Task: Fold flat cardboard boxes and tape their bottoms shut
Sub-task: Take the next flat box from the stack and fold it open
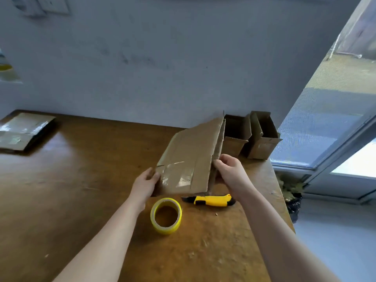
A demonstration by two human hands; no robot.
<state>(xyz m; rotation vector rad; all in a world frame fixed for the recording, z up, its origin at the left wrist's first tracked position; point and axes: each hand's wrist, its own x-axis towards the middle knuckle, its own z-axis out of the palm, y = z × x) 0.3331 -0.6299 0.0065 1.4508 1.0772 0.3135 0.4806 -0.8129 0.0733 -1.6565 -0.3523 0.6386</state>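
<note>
A flattened brown cardboard box [191,155] with old clear tape on its face stands tilted on the wooden table [81,190]. My left hand [147,183] grips its lower left corner. My right hand [228,169] pinches its right edge, where the layers begin to part. A roll of yellow tape [166,216] lies on the table just in front of the box. A yellow and black utility knife [211,200] lies to the right of the roll, under the box's near edge.
Two folded open boxes [258,137] stand at the table's back right corner against the wall. A stack of flat cardboard [22,131] lies at the far left. The table's right edge drops off beside a glass door [325,129].
</note>
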